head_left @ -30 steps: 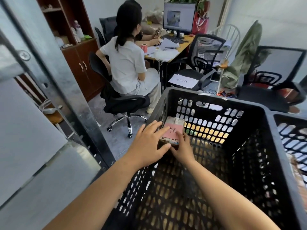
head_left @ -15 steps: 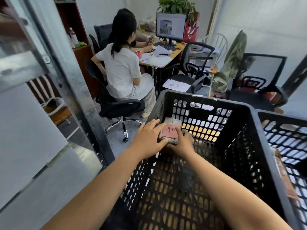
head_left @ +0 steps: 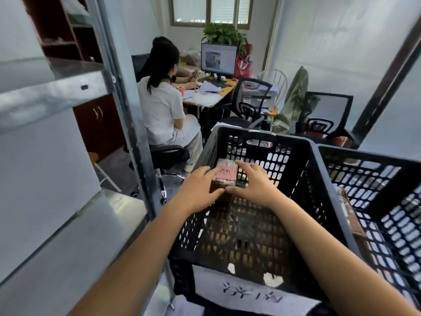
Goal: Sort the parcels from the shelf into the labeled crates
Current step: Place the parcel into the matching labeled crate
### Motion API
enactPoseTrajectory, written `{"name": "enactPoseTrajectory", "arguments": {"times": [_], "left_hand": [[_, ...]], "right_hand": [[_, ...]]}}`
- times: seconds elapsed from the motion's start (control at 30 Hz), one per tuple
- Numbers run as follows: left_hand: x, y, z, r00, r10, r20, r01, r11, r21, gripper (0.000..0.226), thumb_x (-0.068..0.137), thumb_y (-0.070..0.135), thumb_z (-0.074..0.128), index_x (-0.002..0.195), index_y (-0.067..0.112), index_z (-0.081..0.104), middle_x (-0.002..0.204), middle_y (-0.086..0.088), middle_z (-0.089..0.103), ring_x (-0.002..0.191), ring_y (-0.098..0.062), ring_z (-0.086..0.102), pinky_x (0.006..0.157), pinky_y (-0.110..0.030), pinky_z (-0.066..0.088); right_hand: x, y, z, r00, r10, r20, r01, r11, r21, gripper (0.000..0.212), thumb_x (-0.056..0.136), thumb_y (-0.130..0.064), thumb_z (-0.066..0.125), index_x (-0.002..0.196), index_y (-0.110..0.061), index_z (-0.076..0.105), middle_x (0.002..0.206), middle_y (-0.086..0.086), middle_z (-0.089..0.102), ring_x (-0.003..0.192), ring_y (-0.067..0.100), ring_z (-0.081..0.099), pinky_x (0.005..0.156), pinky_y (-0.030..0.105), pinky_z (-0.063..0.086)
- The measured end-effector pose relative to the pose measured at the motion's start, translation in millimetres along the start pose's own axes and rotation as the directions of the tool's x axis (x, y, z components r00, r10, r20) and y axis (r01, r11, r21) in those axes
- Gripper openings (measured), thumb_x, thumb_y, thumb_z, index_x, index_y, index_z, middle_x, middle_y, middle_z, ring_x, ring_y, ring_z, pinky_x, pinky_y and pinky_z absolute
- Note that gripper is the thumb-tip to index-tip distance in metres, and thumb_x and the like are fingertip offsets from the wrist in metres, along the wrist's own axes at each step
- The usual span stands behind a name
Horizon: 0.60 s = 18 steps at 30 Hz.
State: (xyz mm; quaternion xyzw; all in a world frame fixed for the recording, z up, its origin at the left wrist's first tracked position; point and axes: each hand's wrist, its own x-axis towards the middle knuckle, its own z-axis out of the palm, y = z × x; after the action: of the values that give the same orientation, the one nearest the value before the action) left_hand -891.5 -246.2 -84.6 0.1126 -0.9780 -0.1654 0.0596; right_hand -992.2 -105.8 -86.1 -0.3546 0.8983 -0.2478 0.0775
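Office room noted: a seated person works at the far side, and a steel shelf stands on my left. One black crate sits just beside the shelf post. A second crate touches its right wall. The first crate's near wall bears a white handwritten label.

The parcel, a small taped carton, is inside the first crate at its far left corner, close to the far wall. I cannot tell whether its base touches the crate floor. A pink tag faces up on its top.

Grip: my left hand holds the parcel's left side and near edge. My right hand clasps the right side, fingers spread over the top edge. Both hands are clamped on it.

Assessment: placement is nearly complete. The tag and label writing look alike, but the tag is too small to confirm.

Recommended: lower the parcel flat until the floor bears it, keeping the tag up. Release both hands together, then lift my fingers straight up, clear of the lattice wall.
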Motion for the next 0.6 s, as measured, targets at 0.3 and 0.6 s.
{"name": "enactPoseTrajectory", "arguments": {"times": [0.3,0.6], "left_hand": [[-86.0,13.6,0.9,0.948,-0.214,-0.236,0.205,0.977,-0.062,0.064,0.092,0.042,0.050,0.146,0.019,0.026,0.152,-0.002,0.027,0.140,-0.017,0.023,0.115,-0.031,0.019],[-210.2,43.5,6.2,0.805,-0.492,-0.332,0.486,0.867,-0.106,0.061,0.092,0.043,0.048,0.145,0.019,0.029,0.151,-0.001,0.029,0.138,-0.016,0.026,0.113,-0.034,0.023]], "right_hand": [[-69.8,-34.9,-5.6,0.980,-0.192,0.045,0.190,0.981,0.040,0.079,0.082,-0.050,0.063,0.147,-0.029,0.023,0.149,0.003,0.029,0.140,0.025,0.019,0.114,0.046,0.024],[-151.3,-70.2,3.5,0.877,-0.470,0.103,0.449,0.876,0.178,0.078,0.084,-0.044,0.064,0.147,-0.033,0.020,0.146,-0.005,0.029,0.140,0.019,0.015,0.113,0.038,0.021]]}}
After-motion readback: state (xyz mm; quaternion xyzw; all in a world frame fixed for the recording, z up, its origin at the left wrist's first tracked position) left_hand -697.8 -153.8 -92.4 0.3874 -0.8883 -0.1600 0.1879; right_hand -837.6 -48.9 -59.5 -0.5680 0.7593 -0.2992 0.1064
